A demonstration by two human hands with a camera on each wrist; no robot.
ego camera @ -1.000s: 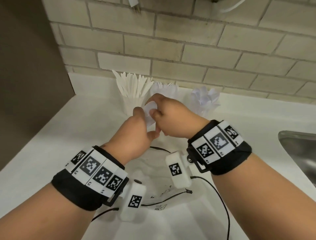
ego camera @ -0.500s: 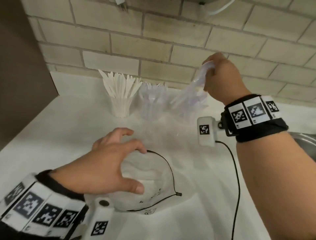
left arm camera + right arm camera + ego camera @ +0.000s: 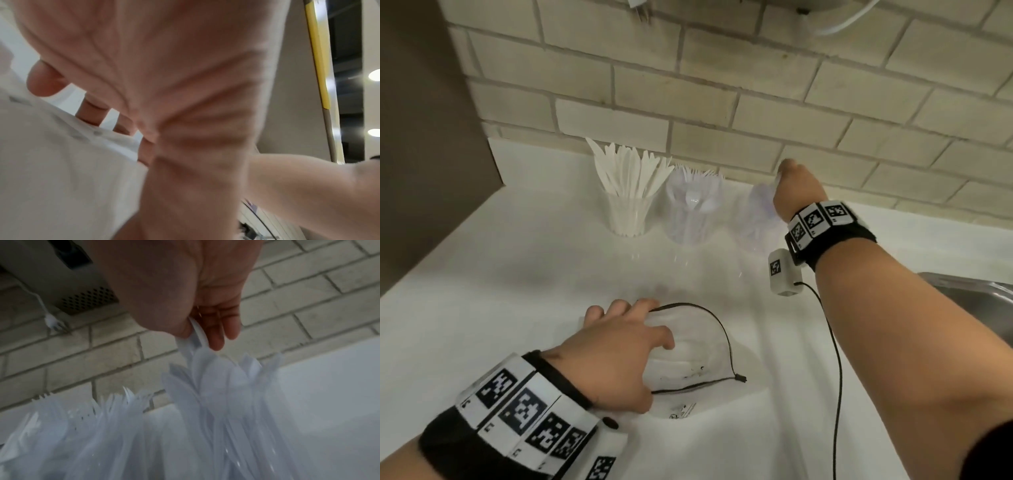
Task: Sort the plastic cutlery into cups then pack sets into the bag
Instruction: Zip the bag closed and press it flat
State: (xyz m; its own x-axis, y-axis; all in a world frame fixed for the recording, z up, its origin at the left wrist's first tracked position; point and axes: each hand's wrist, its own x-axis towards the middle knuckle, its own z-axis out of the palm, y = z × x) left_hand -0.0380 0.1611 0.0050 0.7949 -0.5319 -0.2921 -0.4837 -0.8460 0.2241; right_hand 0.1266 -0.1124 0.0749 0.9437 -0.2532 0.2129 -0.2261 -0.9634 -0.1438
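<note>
My right hand pinches one white spoon over the right cup by the brick wall. My left hand lies on the clear bag on the white counter, fingers spread and bent a little.

I see three clear cups in a row at 12 o'clock by the wall: knives left, forks middle, spoons right, all standing handles-down. The clear drawstring bag lies flat at 6 o'clock.
</note>
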